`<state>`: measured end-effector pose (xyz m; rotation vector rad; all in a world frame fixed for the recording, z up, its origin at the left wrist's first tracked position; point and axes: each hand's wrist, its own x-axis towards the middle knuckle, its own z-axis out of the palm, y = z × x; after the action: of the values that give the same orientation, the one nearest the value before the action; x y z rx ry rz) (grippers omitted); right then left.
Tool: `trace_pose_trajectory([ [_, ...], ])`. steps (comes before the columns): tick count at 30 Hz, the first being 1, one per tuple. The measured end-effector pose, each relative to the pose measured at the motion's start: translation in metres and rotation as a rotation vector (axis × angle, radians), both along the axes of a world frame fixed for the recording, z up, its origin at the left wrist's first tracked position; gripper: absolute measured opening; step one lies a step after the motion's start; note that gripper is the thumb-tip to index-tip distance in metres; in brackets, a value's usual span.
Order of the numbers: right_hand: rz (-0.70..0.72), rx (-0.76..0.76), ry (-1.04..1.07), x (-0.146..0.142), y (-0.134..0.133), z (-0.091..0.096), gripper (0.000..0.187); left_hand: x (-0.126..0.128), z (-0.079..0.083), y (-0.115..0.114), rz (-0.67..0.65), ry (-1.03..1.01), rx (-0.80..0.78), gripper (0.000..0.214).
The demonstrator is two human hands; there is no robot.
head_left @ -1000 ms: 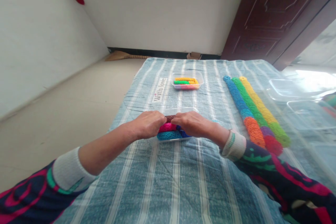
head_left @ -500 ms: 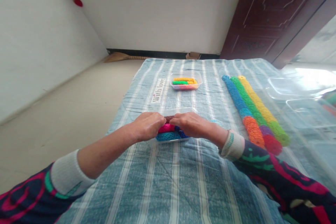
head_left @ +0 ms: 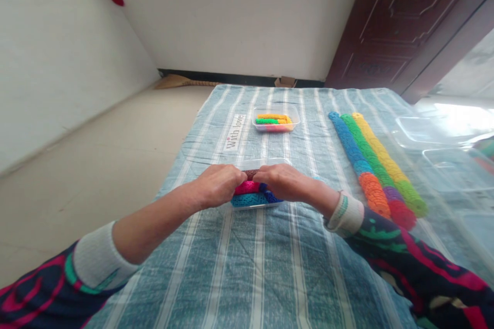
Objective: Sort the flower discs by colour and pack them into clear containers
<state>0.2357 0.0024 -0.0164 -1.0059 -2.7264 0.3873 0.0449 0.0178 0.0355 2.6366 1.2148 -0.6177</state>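
A clear plastic tray (head_left: 266, 161) lies on the striped blue cloth (head_left: 262, 267) in front of me. It holds rows of coloured stacked rings (head_left: 249, 194): dark brown, pink, blue. My left hand (head_left: 216, 185) presses down on the left end of these rows with its fingers curled. At the right end my right hand (head_left: 284, 183) does the same, fingers bent over the rings. The two hands nearly meet over the tray and hide most of what lies in it.
A second clear tray (head_left: 276, 119) with yellow, green and pink rings sits farther back. Three long rows of coloured rings (head_left: 370, 159) lie on the cloth at the right. Clear plastic lids (head_left: 443, 133) rest at the far right. A dark wooden door (head_left: 409, 20) stands behind.
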Motion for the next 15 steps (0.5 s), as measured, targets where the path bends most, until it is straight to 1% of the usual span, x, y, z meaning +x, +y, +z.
trace_pose_trajectory([
  [8, -0.006, -0.005, 0.007, 0.0025, -0.0003, 0.0007, 0.022, 0.0013, 0.0027, -0.0027, -0.007, -0.006, 0.01, 0.022],
  [15, 0.016, -0.02, 0.049, 0.0055, 0.0013, -0.0025, 0.023, 0.0004, -0.0015, -0.0017, -0.03, -0.038, 0.003, 0.019],
])
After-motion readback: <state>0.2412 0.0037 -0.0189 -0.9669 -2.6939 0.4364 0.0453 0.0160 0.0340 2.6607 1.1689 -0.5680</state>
